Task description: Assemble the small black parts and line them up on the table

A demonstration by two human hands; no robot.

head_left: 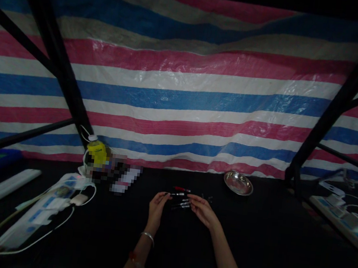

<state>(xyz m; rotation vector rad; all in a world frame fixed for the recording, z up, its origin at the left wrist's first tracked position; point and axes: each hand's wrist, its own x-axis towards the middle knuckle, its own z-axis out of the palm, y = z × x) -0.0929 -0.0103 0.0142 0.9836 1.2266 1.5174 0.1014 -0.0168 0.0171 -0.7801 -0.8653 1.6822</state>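
Between my hands is a slim dark pen point(178, 194) with a shiny light section, lying roughly level. The fingertips of my left hand point(157, 205) pinch its left end. My right hand point(202, 210) has its fingers closed at the other end, partly covering it. Just below, several dark pens with clear, shiny parts point(180, 204) lie on the black table point(184, 247), close to my right fingertips. A red and black pen point(181, 189) lies right behind the held one. Small dark pieces point(207, 197) sit beyond my right hand; their kind is too dim to make out.
A round metal dish point(238, 183) stands at the back right. On the left are a power strip point(42, 213) with plugs and cables, a yellow bottle point(97, 152) and a blurred-out packet point(126, 179). Another power strip point(344, 219) lies far right. Black frame posts point(328, 109) flank a striped sheet point(190, 96).
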